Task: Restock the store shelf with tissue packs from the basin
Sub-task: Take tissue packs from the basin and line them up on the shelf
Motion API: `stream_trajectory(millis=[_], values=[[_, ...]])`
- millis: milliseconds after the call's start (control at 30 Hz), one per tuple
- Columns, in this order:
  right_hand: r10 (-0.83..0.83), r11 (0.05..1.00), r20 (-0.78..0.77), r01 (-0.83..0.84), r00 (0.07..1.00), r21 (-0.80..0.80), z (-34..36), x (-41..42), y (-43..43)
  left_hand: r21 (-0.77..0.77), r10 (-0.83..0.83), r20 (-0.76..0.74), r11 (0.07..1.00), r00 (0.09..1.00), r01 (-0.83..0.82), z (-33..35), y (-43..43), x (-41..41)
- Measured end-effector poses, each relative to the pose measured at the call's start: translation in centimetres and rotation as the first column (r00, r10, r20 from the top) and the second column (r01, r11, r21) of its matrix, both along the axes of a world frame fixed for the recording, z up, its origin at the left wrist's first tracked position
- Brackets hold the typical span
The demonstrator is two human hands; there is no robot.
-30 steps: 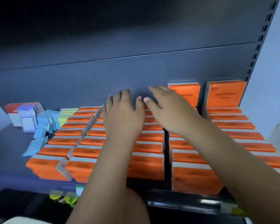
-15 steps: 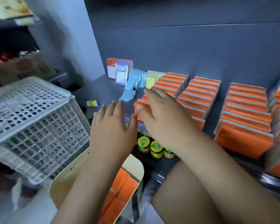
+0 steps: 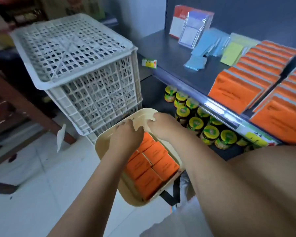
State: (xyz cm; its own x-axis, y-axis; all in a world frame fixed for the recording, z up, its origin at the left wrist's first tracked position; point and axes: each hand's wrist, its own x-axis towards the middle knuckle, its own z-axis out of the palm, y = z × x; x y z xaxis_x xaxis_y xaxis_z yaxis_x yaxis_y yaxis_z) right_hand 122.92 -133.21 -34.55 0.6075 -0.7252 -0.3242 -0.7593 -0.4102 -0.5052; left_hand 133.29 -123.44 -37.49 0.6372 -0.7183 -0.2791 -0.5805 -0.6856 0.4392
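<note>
Your two forearms run up from 6 o'clock, side by side, into the beige basin [image 3: 99, 147]. Orange tissue packs [image 3: 154, 168] lie flat in rows inside it. Your left hand [image 3: 126, 136] is palm down over the far packs, fingers spread and slack, gripping nothing. Your right hand [image 3: 162, 126], just at its 2 o'clock, bends its fingers down out of sight near the basin's far wall; I cannot tell whether they hold a pack. Yellow-lidded jars [image 3: 210, 132] sit at 3 o'clock. A white crate [image 3: 85, 65] stands at 11 o'clock. The shelf [image 3: 167, 53] at 1 o'clock carries stocked packs [image 3: 243, 86] in orange rows.
</note>
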Motion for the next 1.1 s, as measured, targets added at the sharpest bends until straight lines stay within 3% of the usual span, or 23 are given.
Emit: stream_trajectory(millis=[133,333,367,433,533,600,733,800,900,1000,1100], values=[[0.025,0.994,-0.191,-0.004,0.981,0.108,-6.2,0.7,-1.0,0.198,0.079,-0.149,0.979,0.986,-0.048,-5.8,0.5,1.8],[-0.019,0.976,-0.246,0.071,0.969,0.207,-14.1,1.5,-2.1,0.412,-0.066,-0.179,0.901,0.982,0.135,-11.0,-0.7,2.5],[-0.048,0.967,-0.245,0.106,0.968,0.231,-15.3,1.4,-2.1,0.439,-0.011,-0.202,0.893,0.979,0.101,-12.6,-0.9,3.1],[-0.107,0.947,-0.251,0.175,0.962,0.267,-17.6,1.1,-2.2,0.392,0.189,-0.221,0.915,0.957,-0.09,-15.8,-1.7,4.6],[-0.182,0.921,-0.252,0.254,0.951,0.294,-20.2,1.3,-2.8,0.414,0.043,-0.13,0.91,0.991,0.015,-17.5,-2.5,5.2],[-0.274,0.886,-0.231,0.339,0.934,0.318,-21.3,2.4,-3.5,0.437,0.053,-0.156,0.899,0.986,0.02,-17.8,-3.4,5.4],[-0.395,0.826,-0.19,0.438,0.899,0.355,-23.3,5.6,-4.8,0.406,0.261,-0.217,0.901,0.941,-0.157,-20.3,-4.1,6.1],[-0.396,0.81,-0.228,0.456,0.889,0.37,-25.0,6.9,-5.3,0.399,0.248,-0.073,0.895,0.966,-0.199,-22.4,-3.7,6.6],[-0.347,0.844,-0.289,0.431,0.892,0.319,-26.8,8.2,-5.8,0.528,0.221,0.04,0.823,0.974,-0.208,-24.4,-3.4,6.8],[-0.286,0.903,-0.296,0.36,0.912,0.237,-26.8,9.4,-6.1,0.573,0.252,0.063,0.783,0.966,-0.242,-25.4,-3.6,6.9],[-0.288,0.918,-0.178,0.324,0.941,0.228,-26.5,11.0,-5.5,0.477,0.303,0.028,0.833,0.952,-0.279,-25.9,-3.7,7.8]])
